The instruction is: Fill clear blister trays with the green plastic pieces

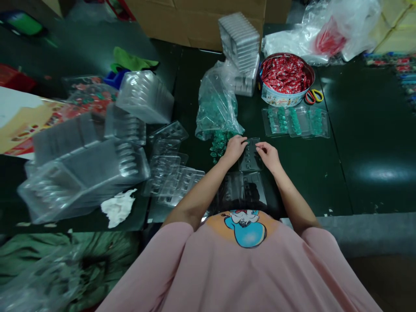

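A clear plastic blister tray (249, 161) with a row of small hollows lies in front of me between my hands. My left hand (234, 151) is closed, its fingertips pressed together at the tray's upper left; what they hold is too small to make out. At the upper right edge, my right hand (269, 156) pinches with thumb and forefinger, and anything between them is hidden. Beside my left hand, small green pieces (219, 145) spill from a clear plastic bag (216, 104). Filled trays of green pieces (295, 121) lie beyond my right hand.
A round tin (282, 99) of red-wrapped pieces stands behind, with scissors (313, 96) beside it. Stacked clear trays (238, 41) rise near the cardboard box (201, 21). More tray stacks (81, 173), loose trays (167, 173) and crumpled white tissue (117, 208) occupy the left.
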`<state>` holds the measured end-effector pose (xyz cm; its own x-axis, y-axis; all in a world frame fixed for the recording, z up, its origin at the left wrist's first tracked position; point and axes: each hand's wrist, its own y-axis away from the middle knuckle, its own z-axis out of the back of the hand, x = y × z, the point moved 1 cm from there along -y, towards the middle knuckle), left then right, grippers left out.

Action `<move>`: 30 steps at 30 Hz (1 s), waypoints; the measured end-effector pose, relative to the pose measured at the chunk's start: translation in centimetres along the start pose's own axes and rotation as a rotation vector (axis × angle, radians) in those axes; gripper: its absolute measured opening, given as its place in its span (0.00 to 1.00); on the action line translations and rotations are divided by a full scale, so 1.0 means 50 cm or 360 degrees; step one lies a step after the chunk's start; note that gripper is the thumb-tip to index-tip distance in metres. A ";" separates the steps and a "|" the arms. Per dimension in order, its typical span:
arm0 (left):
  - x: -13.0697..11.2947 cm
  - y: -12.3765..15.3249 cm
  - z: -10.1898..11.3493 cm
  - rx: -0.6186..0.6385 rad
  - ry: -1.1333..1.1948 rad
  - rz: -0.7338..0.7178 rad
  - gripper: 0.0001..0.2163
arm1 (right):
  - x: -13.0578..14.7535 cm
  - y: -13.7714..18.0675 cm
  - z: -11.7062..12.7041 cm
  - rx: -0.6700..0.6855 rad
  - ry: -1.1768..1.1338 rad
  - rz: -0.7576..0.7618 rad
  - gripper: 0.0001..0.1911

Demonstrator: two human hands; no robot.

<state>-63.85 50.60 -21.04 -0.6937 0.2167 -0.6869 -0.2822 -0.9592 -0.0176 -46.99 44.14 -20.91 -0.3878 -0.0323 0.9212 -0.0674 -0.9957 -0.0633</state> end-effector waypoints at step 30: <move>0.005 -0.020 0.007 0.0127 0.0042 -0.0096 0.14 | -0.025 -0.084 -0.058 0.0092 0.0268 0.0155 0.17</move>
<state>-63.99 51.67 -20.92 -0.6562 0.2679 -0.7055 -0.3757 -0.9267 -0.0025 -48.90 48.61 -22.92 -0.5382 -0.1188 0.8344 0.0291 -0.9920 -0.1225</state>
